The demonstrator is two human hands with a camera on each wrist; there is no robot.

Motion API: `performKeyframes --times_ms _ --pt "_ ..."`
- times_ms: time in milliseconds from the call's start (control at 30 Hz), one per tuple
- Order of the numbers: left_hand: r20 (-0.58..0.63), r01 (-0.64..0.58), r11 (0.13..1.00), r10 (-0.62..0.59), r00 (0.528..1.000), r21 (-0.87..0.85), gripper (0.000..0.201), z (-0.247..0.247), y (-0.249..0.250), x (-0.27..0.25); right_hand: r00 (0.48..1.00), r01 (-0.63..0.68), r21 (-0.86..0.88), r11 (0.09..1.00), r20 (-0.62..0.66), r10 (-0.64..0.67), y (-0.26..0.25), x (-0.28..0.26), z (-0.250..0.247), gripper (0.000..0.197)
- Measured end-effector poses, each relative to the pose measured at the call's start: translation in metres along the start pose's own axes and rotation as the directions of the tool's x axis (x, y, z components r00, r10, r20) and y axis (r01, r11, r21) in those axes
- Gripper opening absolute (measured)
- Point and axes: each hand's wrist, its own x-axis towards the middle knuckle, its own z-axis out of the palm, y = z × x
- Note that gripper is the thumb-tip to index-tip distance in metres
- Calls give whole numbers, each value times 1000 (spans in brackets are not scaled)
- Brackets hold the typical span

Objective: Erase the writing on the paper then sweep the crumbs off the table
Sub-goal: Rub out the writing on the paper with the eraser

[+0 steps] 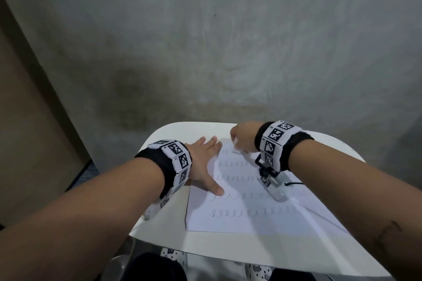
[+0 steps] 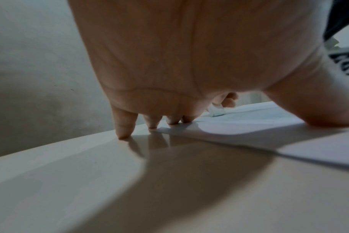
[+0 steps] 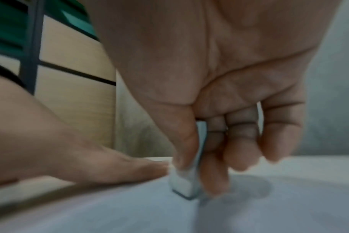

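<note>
Only wrist views show right hand (image 3: 219, 110) pinching eraser (image 3: 186, 184).

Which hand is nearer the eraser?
Right. The right hand pinches the eraser against the paper; the left hand presses the sheet's left edge beside it.

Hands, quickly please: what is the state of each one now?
Left hand: open, pressing flat on the paper.
Right hand: pinching the eraser.

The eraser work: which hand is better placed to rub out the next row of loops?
The right hand: it already pinches the eraser on the paper. The left hand lies flat, steadying the sheet.
</note>
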Motion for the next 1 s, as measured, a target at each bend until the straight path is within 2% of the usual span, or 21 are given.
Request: performKeyframes --times_ms 67,167,233,333,400,533,633,800,900,1000 --pt "0 2 1000 -2 1000 -9 129 0 0 -1 1000 -16 -28 999 -13 16 0 1 1 26" --pt "1 0 1000 0 1000 0 132 -1 -1 1 998 44 -47 998 -42 -46 -7 3 3 25" --pt "12 1 1000 -1 1000 4 131 -1 -1 1 999 0 -30 1000 -53 -2 -5 4 0 24" --pt "7 -9 1000 9 1000 -7 132 -1 -1 2 998 20 -53 998 -59 -23 -10 6 1 11" --pt "-3 -16 1000 16 1000 -14 132 -1 -1 3 998 55 -18 998 -23 -55 -16 6 2 16" --pt "2 -11 1000 11 1000 -3 132 1 -4 6 999 -12 -66 998 -38 9 -9 13 -2 22" --pt "4 -10 1000 10 1000 -12 133 2 -5 8 998 58 -37 998 41 -57 -17 22 6 23" --pt "-2 -15 1000 15 1000 -9 133 2 -4 5 997 -25 -56 998 -68 21 -3 13 -1 11" --pt "-13 9 999 -10 1000 -43 134 6 -10 0 998 -13 -76 997 -56 9 -2 12 -3 14" --pt "-21 15 999 -16 1000 -49 132 9 -13 -3 999 -4 -89 996 -32 2 -5 14 -1 9"
